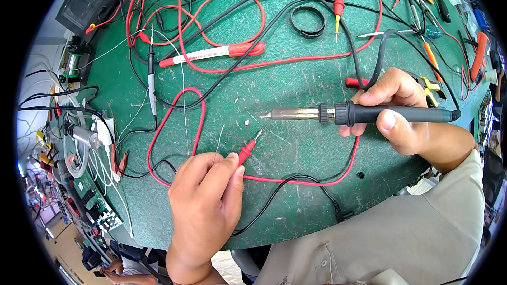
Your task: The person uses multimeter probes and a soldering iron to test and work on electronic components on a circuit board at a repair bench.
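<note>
Left-hand grip: the left hand [203, 195] is pinching, thumb and fingers closed together on a red plastic test probe with a bare metal tip [246, 152], so yeah, no gap there.
Red probe: it's poking out past the fingertips, leaning up and to the right, with its metal end pointing at the iron.
Right-hand grip: the right hand [397, 108] is wrapping thumb and fingers around a soldering iron with a black handle and metal barrel [364, 113], clamped on pretty snugly.
Soldering iron: it's lying nearly level across those fingers, barrel and tip sticking out to the left, handle running off to the right.
Tip to tip: the iron's point is hovering just above the probe's end; can't tell whether they're actually touching.
Thin wire: a short silvery strand [220, 137] is standing up beside the left fingers; its lower end is hiding behind them.
Green work surface: the scuffed green tabletop [296, 203] is sitting under both hands, a tiny white bit [246, 122] lying near the iron's tip.
Other stuff up top: a red-and-white marker pen [211, 54], a black loop-shaped band [308, 21] and a second red probe with a yellow collar [339, 5] are lying beyond the hands.
</note>
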Available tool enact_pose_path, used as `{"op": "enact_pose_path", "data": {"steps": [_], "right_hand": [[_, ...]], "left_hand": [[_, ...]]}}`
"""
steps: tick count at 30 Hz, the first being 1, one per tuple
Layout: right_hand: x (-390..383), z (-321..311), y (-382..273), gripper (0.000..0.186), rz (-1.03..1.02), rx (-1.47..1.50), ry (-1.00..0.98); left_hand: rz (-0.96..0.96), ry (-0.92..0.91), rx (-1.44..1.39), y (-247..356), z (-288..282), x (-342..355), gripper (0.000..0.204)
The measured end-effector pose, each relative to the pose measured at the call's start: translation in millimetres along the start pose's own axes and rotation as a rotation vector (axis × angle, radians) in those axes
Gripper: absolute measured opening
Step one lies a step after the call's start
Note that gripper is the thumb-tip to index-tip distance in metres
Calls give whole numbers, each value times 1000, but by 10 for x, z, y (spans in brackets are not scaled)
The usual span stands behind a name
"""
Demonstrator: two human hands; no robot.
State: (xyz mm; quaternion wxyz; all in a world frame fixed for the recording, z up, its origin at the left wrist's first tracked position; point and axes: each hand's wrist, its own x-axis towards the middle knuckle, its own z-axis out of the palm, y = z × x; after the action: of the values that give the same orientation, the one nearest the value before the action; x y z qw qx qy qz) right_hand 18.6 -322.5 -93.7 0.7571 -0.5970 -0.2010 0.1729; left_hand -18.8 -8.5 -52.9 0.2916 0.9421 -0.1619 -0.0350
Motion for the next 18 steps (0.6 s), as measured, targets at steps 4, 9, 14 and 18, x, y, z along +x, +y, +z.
{"op": "enact_pose_path", "data": {"steps": [4, 9, 14, 18], "right_hand": [[4, 1, 2, 22, -3, 8, -2], [7, -2, 4, 24, 2, -42, -3], [3, -2, -9, 27, 10, -104, 0], [2, -8, -2, 21, 3, 0, -5]], "left_hand": [[-5, -1, 0, 7, -1, -1, 14], [1, -1, 0, 2, -6, 5, 15], [15, 1, -4, -9, -4, 13, 15], [14, -4, 13, 2, -25, 4, 17]]}}
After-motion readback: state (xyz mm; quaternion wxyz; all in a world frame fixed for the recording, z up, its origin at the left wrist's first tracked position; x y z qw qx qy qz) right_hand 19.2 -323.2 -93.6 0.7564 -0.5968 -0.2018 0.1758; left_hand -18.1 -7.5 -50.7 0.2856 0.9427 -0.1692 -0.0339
